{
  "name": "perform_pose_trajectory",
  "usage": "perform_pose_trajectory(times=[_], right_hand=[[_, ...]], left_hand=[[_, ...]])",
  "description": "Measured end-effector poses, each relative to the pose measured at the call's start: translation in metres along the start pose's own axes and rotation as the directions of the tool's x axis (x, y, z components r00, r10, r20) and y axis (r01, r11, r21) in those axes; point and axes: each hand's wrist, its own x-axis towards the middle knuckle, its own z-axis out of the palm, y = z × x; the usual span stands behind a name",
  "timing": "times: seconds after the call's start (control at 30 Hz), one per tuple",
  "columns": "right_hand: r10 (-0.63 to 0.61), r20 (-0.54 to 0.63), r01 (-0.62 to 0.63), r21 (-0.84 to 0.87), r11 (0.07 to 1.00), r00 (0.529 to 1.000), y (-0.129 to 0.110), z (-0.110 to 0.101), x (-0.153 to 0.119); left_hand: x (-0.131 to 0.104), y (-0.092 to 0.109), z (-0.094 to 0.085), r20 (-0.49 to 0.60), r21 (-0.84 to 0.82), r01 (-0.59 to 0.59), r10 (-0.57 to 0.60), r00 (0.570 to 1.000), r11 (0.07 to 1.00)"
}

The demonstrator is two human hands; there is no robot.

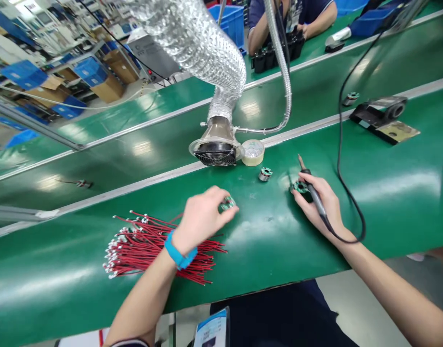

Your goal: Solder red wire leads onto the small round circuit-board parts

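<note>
My left hand (203, 217), with a blue band at the wrist, is closed round a small round part with a green board (228, 203). Beneath and beside that wrist lies a heap of red wires with white ends (145, 246). In my right hand (322, 202) is a soldering iron (314, 195), its tip pointing up and away. The thumb and fingers of this hand are also at a second round green-topped part (300, 186). Between the hands, farther back, a third such part (265, 174) stands on the green surface.
A fume duct with a fan (216, 153) hangs above a tape roll (253, 152). At the right is a black iron stand (384, 115), with the iron's cable looping near my right wrist. Across the line sits a person (319, 21) by blue bins.
</note>
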Motion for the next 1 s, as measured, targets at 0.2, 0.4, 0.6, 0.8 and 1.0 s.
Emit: perform_pose_trajectory(times=[0.2, 0.4, 0.6, 0.8, 1.0], right_hand=[[0.037, 0.062, -0.039, 0.031, 0.999, 0.997, -0.047, -0.004, -0.062], [-0.044, 0.116, 0.048, -0.033, 0.998, 0.992, -0.065, 0.009, -0.075], [-0.089, 0.062, 0.097, -0.142, 0.985, 0.994, -0.065, 0.009, -0.073], [-0.086, 0.06, 0.092, -0.099, 0.991, 0.994, -0.068, 0.009, -0.074], [-0.132, 0.164, 0.112, 0.127, 0.986, 0.978, -0.078, 0.022, -0.078]], left_hand=[[0.079, -0.137, -0.07, 0.065, 0.389, 0.329, -0.382, 0.922, 0.861], [0.113, -0.211, -0.033, -0.03, 0.337, 0.469, -0.488, 0.872, 0.816], [0.084, -0.204, 0.0, -0.154, 0.189, 0.432, -0.408, 0.9, 0.882], [0.011, -0.168, 0.008, 0.048, 0.016, 0.224, -0.224, 0.973, 0.975], [-0.04, -0.142, 0.028, 0.117, -0.147, 0.19, -0.174, 0.978, 0.971]])
